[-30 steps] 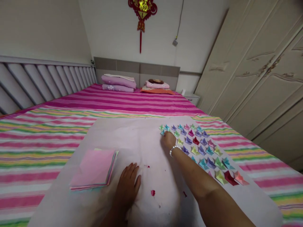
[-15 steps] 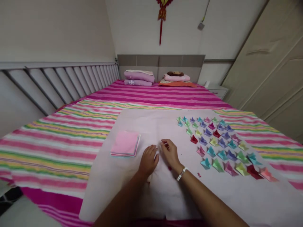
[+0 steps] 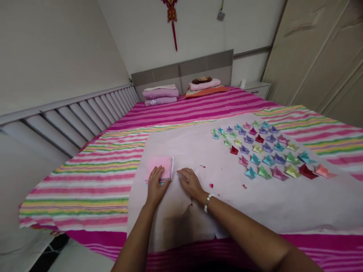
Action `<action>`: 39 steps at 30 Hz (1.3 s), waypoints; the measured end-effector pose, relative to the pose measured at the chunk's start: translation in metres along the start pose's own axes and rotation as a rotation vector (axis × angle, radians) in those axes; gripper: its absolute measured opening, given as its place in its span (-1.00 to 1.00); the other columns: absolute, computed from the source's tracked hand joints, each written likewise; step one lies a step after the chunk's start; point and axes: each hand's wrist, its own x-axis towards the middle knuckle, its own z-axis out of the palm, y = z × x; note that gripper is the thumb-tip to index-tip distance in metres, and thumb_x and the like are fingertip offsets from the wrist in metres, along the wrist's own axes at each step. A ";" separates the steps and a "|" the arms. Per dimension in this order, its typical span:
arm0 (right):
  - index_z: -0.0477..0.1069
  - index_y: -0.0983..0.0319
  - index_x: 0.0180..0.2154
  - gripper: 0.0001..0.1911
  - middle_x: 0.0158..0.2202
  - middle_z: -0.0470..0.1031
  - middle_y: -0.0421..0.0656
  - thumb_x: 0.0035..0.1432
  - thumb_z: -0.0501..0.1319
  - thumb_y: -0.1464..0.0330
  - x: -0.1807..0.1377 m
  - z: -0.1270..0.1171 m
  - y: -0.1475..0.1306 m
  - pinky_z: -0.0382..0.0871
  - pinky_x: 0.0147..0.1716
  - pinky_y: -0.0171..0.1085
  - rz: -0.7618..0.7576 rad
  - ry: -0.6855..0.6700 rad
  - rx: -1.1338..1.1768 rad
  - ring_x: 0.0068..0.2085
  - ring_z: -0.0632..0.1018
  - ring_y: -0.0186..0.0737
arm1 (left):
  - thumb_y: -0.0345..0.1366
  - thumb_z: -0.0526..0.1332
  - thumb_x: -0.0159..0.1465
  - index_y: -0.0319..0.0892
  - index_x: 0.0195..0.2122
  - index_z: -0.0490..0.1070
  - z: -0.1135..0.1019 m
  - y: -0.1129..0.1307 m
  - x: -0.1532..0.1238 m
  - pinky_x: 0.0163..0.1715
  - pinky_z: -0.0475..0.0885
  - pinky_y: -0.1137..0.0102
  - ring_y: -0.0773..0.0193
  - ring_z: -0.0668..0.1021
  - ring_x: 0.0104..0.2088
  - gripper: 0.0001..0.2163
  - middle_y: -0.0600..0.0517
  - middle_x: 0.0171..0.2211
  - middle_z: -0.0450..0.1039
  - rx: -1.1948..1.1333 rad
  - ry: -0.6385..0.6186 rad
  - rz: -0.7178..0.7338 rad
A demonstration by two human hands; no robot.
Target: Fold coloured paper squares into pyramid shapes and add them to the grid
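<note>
A stack of square coloured paper (image 3: 159, 164), pink sheet on top, lies on a large pale sheet (image 3: 181, 149). My left hand (image 3: 156, 185) rests on its near edge, fingers stretched over the pink paper and thumb towards the right corner. Just right of the stack, apart from it, is my right hand (image 3: 191, 184). Its fingers are loosely bent, the thumb a little below them, and nothing shows between them. A white beaded bracelet (image 3: 208, 203) circles the right wrist.
Rows of small folded paper pieces (image 3: 268, 148) in many colours stand on the right of the sheet. Tiny red scraps (image 3: 211, 185) lie nearby. Striped bedding (image 3: 99, 158) is underneath, a rail (image 3: 85, 109) runs along the left, and folded bedding (image 3: 161, 92) sits by the headboard (image 3: 205, 66).
My left hand has moved left onto the paper stack. My right hand has also shifted left, near the stack, uncovering small red scraps. The view has tilted and turned.
</note>
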 end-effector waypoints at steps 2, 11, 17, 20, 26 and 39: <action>0.44 0.19 0.00 -0.64 -0.05 0.45 -0.05 0.16 0.12 0.50 0.005 0.010 -0.002 0.27 0.02 -0.13 -0.040 -0.047 -0.016 0.00 0.40 -0.13 | -0.15 0.29 0.14 -0.13 0.06 0.36 -0.004 -0.011 0.000 0.16 0.25 -0.06 -0.06 0.27 0.25 -0.54 -0.15 0.12 0.39 -0.019 -0.044 -0.024; 0.20 0.14 0.23 -0.49 0.22 0.21 -0.01 0.25 0.09 0.43 -0.003 0.027 0.007 0.17 0.11 -0.08 -0.062 -0.165 -0.140 0.09 0.33 -0.09 | -0.11 0.27 0.16 -0.15 0.08 0.35 0.005 -0.031 -0.004 0.21 0.23 0.05 0.03 0.31 0.23 -0.53 -0.15 0.14 0.37 -0.152 -0.125 -0.167; 0.15 0.07 0.25 -0.50 0.24 0.19 -0.03 0.30 0.04 0.39 -0.005 0.025 0.004 0.17 0.09 -0.09 -0.083 -0.205 -0.262 0.14 0.29 -0.09 | -0.13 0.25 0.18 -0.13 0.09 0.36 0.001 -0.032 -0.003 0.23 0.21 0.12 0.10 0.32 0.24 -0.55 -0.11 0.15 0.38 -0.213 -0.178 -0.259; 0.16 0.05 0.25 -0.49 0.24 0.20 -0.04 0.29 0.05 0.40 -0.005 0.024 0.003 0.17 0.09 -0.09 -0.079 -0.214 -0.267 0.14 0.29 -0.08 | -0.13 0.26 0.18 -0.11 0.10 0.36 -0.005 -0.031 -0.002 0.24 0.19 0.12 0.12 0.30 0.25 -0.54 -0.10 0.17 0.36 -0.238 -0.214 -0.290; 0.16 0.06 0.25 -0.49 0.24 0.19 -0.04 0.29 0.06 0.40 -0.006 0.024 0.003 0.15 0.10 -0.08 -0.075 -0.222 -0.261 0.15 0.28 -0.07 | -0.13 0.25 0.18 -0.10 0.11 0.37 -0.015 -0.032 0.000 0.25 0.17 0.13 0.10 0.27 0.27 -0.53 -0.06 0.19 0.35 -0.284 -0.279 -0.330; 0.12 0.04 0.27 -0.47 0.25 0.17 -0.05 0.29 0.06 0.39 -0.006 0.023 0.002 0.13 0.11 -0.08 -0.068 -0.232 -0.264 0.15 0.28 -0.07 | -0.09 0.20 0.19 -0.13 0.00 0.47 -0.012 -0.031 0.002 0.26 0.15 0.14 0.12 0.33 0.23 -0.61 -0.06 0.10 0.45 -0.322 -0.231 -0.375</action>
